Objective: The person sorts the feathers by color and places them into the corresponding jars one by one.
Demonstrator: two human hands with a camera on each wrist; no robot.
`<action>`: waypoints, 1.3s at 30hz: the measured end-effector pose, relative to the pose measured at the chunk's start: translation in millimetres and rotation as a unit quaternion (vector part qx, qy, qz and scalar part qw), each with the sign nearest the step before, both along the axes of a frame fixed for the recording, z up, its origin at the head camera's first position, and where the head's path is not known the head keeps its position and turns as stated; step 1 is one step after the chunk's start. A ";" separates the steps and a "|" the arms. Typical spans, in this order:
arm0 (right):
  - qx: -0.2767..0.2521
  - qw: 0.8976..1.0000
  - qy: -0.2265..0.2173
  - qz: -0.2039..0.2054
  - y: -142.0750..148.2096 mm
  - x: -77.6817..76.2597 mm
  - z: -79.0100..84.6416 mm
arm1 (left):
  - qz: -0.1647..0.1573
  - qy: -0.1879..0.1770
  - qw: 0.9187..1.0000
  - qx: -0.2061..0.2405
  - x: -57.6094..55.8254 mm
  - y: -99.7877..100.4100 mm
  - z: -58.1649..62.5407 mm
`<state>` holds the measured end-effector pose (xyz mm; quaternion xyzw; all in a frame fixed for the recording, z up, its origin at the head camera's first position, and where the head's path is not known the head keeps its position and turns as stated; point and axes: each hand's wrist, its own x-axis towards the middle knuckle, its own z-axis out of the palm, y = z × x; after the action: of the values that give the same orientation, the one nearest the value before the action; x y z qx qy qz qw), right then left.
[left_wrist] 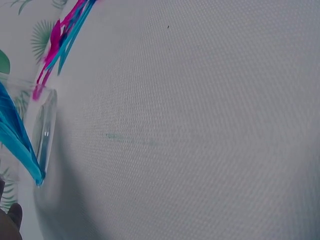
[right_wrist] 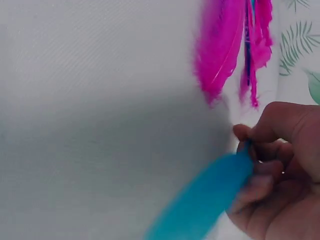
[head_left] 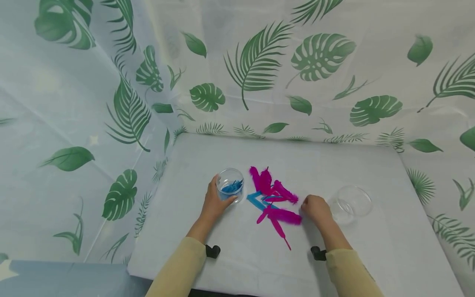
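A clear plastic cup (head_left: 226, 175) with blue feathers (head_left: 232, 187) inside is gripped by my left hand (head_left: 215, 205), thumb at its near side. My right hand (head_left: 317, 209) pinches a blue feather (right_wrist: 202, 197) between thumb and fingers; in the head view the hand hides that feather. Between both hands lies a loose pile of magenta feathers (head_left: 285, 215) mixed with blue feathers (head_left: 255, 201). The left wrist view catches the cup's side (left_wrist: 46, 132) and only a bit of the left fingertips (left_wrist: 15, 215).
Another clear cup (head_left: 361, 201) stands right of my right hand, partly behind the wrist. The white tabletop (head_left: 297, 161) ends at a leaf-printed curtain (head_left: 259, 103) at the back and sides. Black straps (head_left: 212, 251) show at both sleeve cuffs.
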<state>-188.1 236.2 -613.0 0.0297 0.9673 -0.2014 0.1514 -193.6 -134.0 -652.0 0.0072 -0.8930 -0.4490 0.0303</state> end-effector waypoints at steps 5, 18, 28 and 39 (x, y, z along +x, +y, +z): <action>-0.036 0.999 -0.011 -0.004 4.9 -3.3 -2.1 | -0.001 0.004 1.000 0.002 -1.2 -0.5 -3.3; -0.191 0.978 -0.055 -0.066 12.5 -22.1 50.7 | -0.002 0.000 1.000 -0.002 -1.4 0.6 -1.3; -0.410 0.876 0.128 -0.221 -48.6 -46.8 98.0 | 0.003 -0.006 1.000 0.000 -1.7 0.5 0.6; -0.406 0.887 0.146 -0.161 -145.8 -60.6 84.5 | 0.001 -0.013 1.000 0.000 -2.0 -0.3 -1.1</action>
<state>-248.8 90.4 -528.5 0.0908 0.7940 -0.6005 -0.0276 -195.6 -134.3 -653.1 0.0143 -0.8933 -0.4489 0.0193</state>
